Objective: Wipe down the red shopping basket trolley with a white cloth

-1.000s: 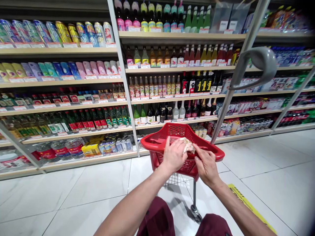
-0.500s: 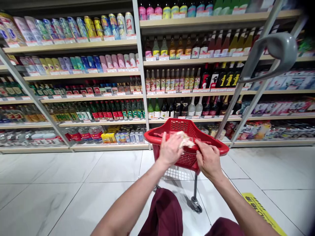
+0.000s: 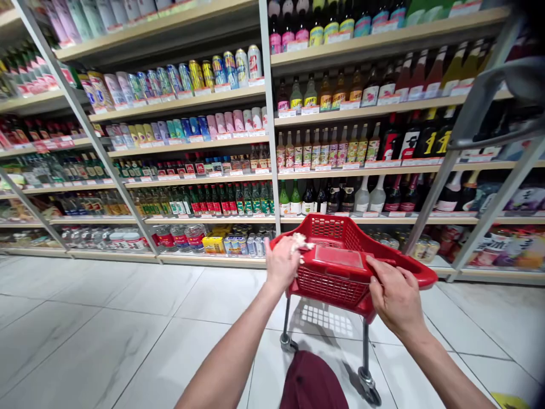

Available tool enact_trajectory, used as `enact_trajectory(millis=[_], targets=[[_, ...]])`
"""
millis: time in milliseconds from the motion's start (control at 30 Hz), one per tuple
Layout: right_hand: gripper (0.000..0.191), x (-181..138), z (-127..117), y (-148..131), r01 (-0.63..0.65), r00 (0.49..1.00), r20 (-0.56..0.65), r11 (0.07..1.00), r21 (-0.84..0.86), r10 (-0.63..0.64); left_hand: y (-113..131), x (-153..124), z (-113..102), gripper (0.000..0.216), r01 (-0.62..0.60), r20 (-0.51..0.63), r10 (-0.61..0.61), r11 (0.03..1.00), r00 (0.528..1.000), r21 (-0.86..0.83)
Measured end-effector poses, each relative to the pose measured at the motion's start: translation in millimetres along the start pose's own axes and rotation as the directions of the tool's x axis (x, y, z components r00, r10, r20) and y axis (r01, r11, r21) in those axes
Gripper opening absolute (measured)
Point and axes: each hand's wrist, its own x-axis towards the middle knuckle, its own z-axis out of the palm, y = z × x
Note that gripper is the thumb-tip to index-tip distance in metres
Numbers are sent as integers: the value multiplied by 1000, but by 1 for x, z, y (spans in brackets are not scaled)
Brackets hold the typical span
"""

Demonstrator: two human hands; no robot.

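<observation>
Before me stands a red plastic shopping cart with lattice sides and grey legs on casters. My left hand is closed on a crumpled whitish cloth, at the left end of the cart's red handle panel. Part of the cloth is covered by the fingers. At the right end of that panel, my right hand is wrapped round the cart's handle, with its thumb below the near side. I see no goods inside the visible part of the basket.
Shelves of bottles, cans and packs stretch across the view behind the cart. A blurred grey handle on a metal frame rises at the right. Pale tiles cover the floor, and a yellow floor sign shows at lower right.
My left hand has wiped the cloth leftward, from mid-panel to its left end. My right hand stays on the handle. The view has turned left, so shelves and cart sit further right.
</observation>
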Motion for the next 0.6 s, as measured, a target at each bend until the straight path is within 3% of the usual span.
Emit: enact_trajectory(millis=[67,200,267,333,400,467,600], targets=[[42,-1,3,-1,-9,999,-34,1000,2,9,0,-2,0,24,44,-27,-44,999,999,-2],[44,-3,5,-3,-1,998,-69,1000,-9,0,37,-8,20,32,-219,37,223,972,974,-87],[47,-4,2,1,0,999,-47,1000,-23,-1,41,-8,23,34,-291,65,298,952,952,-93],[49,-3,-1,5,-12,1000,-20,1000,-26,11,28,-6,17,31,-229,56,232,972,971,-49],[48,-2,-4,7,-29,1000,5,999,-17,29,13,-1,10,26,-70,2,70,998,998,10],[47,0,-6,8,-61,998,17,998,-3,61,15,3,11,24,-4,-13,4,1000,1000,27],[48,1,-6,11,-98,995,35,995,0,98,68,6,32,30,-231,103,234,972,967,-40]])
